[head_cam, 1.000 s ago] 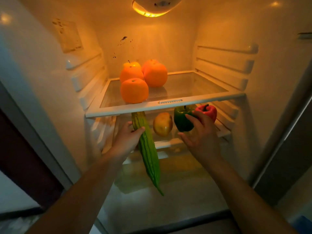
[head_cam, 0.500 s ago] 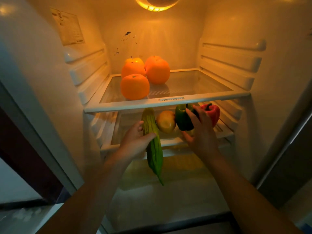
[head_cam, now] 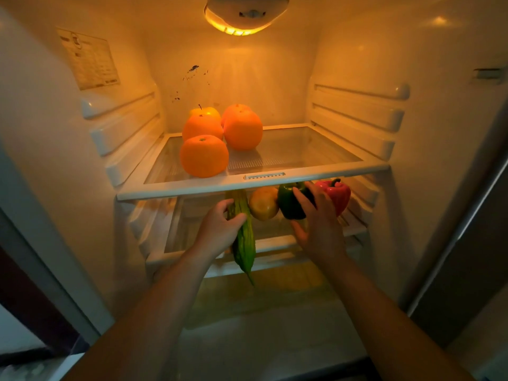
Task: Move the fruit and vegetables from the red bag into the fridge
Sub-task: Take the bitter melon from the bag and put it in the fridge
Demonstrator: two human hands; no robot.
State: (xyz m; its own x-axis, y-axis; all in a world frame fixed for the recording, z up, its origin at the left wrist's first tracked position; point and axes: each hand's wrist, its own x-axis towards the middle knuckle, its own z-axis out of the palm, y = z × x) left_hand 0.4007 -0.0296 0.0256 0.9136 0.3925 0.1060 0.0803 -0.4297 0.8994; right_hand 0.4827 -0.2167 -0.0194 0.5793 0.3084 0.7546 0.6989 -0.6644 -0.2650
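Observation:
Inside the open fridge, my left hand (head_cam: 218,232) grips a long green bitter gourd (head_cam: 245,243); its upper end lies under the top shelf and its tip hangs past the lower shelf's front edge (head_cam: 272,246). My right hand (head_cam: 319,224) holds a green bell pepper (head_cam: 290,202) on that lower shelf. A yellowish round fruit (head_cam: 264,206) sits between gourd and pepper, and a red bell pepper (head_cam: 336,192) stands just right of my hand. The red bag is out of view.
Several oranges (head_cam: 204,155) and a yellow apple (head_cam: 205,111) cluster on the left of the upper glass shelf (head_cam: 302,152). A lamp (head_cam: 244,16) glows at the top. Shelf rails line both side walls. The fridge floor (head_cam: 261,331) lies below.
My left hand has pushed the bitter gourd deeper onto the lower shelf, so less of it hangs out. My right hand stays on the green pepper. The view has moved closer.

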